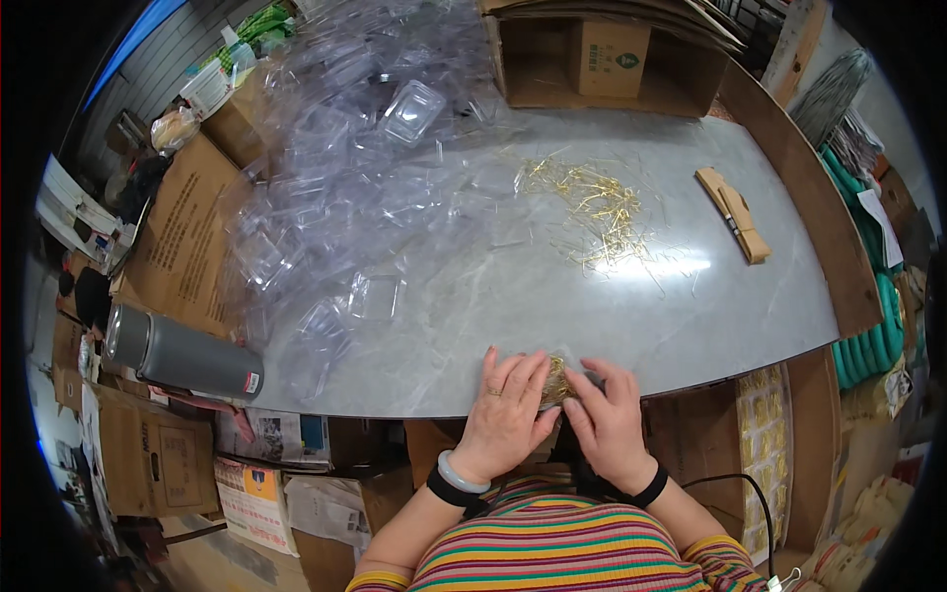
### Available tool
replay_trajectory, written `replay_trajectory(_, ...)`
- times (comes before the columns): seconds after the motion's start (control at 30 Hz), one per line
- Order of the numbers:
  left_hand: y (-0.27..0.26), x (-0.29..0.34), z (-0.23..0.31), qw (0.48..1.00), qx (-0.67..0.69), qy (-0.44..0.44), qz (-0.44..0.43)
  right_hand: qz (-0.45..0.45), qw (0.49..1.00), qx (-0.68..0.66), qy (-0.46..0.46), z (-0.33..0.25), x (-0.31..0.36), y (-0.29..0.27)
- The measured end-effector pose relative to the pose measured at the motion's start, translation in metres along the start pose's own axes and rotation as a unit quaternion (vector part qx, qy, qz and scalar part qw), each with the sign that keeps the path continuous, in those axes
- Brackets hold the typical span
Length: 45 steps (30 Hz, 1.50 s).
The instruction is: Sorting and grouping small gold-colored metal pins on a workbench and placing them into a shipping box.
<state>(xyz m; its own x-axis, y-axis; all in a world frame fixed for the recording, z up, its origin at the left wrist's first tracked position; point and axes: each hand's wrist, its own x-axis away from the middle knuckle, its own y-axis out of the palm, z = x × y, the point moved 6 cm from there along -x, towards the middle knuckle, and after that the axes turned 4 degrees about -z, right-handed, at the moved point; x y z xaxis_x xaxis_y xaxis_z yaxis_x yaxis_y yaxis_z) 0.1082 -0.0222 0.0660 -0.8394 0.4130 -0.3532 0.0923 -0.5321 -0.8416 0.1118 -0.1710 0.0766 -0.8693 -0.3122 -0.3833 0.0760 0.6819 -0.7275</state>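
At the table's front edge, a small bunch of gold wire hooks sits between my two hands, seemingly in a clear plastic box mostly hidden by my fingers. My left hand presses on its left side, fingers bent and close together. From the other side my right hand holds it with thumb and fingers curled in. Farther off lies a loose pile of gold wire hooks. To the left spreads a big heap of clear plastic boxes, some close to my left hand.
A grey bottle lies at the left on the grey table. A folded brown cardboard piece is at the right. An open carton stands at the back, and a cardboard wall borders the right side.
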Motion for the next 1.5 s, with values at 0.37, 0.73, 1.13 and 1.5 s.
replay_trajectory(0.37,-0.004,0.009,-0.008,0.988,0.108,0.018,0.108,-0.010,0.999,-0.041,0.034,0.015,-0.023,0.011)
replay_trajectory(0.73,-0.007,0.007,-0.006,0.996,0.087,-0.004,0.034,-0.230,0.964,0.077,-0.110,-0.005,-0.036,-0.009)
replay_trajectory(1.13,-0.054,0.013,-0.064,0.981,-0.122,-0.138,0.053,-0.294,0.920,0.237,-0.101,0.105,-0.115,0.002)
replay_trajectory(1.5,-0.019,0.014,-0.003,0.998,0.045,0.030,0.024,-0.274,0.923,0.264,-0.054,0.104,-0.084,-0.013)
